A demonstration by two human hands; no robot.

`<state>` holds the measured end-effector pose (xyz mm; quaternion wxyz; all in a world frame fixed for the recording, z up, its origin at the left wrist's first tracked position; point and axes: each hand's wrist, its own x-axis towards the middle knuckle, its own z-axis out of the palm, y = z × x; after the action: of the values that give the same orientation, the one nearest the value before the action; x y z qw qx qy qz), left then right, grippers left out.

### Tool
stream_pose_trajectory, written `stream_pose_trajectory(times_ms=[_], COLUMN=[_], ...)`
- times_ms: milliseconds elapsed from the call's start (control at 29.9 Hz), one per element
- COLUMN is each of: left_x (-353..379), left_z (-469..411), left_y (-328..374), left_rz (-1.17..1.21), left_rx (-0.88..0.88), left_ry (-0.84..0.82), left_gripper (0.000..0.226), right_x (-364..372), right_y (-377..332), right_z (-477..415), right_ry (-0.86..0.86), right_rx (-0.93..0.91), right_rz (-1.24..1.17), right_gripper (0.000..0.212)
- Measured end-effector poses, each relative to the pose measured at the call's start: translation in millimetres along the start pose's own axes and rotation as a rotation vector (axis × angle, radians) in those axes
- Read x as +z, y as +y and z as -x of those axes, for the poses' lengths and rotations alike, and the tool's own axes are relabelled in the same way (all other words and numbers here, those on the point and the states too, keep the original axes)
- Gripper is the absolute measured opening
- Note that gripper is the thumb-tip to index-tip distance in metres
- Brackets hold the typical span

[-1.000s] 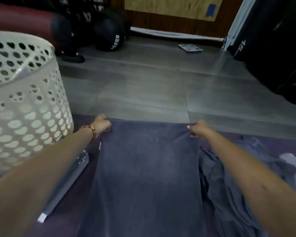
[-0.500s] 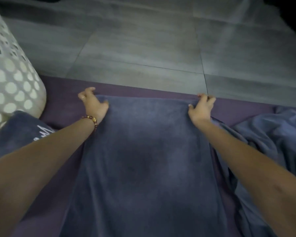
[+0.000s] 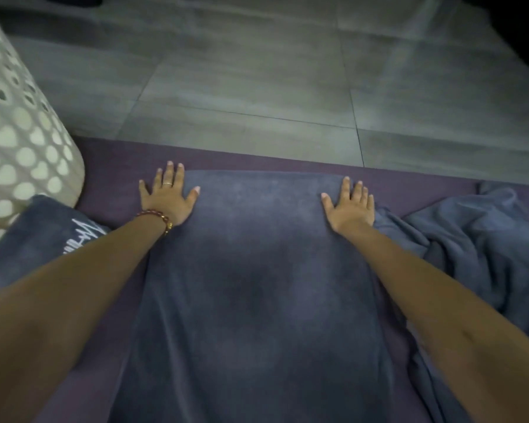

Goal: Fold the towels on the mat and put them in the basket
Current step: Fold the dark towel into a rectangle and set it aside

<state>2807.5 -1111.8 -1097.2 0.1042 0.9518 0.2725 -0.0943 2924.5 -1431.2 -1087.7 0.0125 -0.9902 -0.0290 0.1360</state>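
Left hand (image 3: 168, 199) and right hand (image 3: 349, 206) lie apparently flat, fingers (image 3: 169, 172) spread.

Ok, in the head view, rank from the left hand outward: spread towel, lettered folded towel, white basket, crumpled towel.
1. Spread towel: the left hand lies flat on its far-left corner.
2. Lettered folded towel and white basket, both to the hand's left: too close to call.
3. Crumpled towel: far right, past the right hand.
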Motion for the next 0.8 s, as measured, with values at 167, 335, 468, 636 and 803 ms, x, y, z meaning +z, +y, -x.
stream_pose_trajectory(times_ms=[167, 335, 468, 636, 803], left_x=[32, 58, 53, 44, 37], left_z=[98, 201, 239, 282, 319], left_y=[23, -19, -43, -43, -51], left_rz=[-0.092, -0.098, -0.080, 0.266, 0.517], left_rx=[0.360, 0.400, 0.407, 0.116, -0.122], left_ry=[0.059, 0.039, 0.002, -0.014, -0.012], left_gripper=[0.065, 0.060, 0.065, 0.061, 0.069], right_x=[27, 69, 64, 62, 76], right_y=[-24, 46, 76, 86, 116], right_z=[85, 169, 191, 255, 300], right_ry=[0.124, 0.131, 0.117, 0.343, 0.144], right_rx=[-0.566, -0.605, -0.351, 0.077, 0.126], right_rz=[0.046, 0.039, -0.185, -0.825, -0.798], right_gripper=[0.065, 0.060, 0.063, 0.037, 0.030])
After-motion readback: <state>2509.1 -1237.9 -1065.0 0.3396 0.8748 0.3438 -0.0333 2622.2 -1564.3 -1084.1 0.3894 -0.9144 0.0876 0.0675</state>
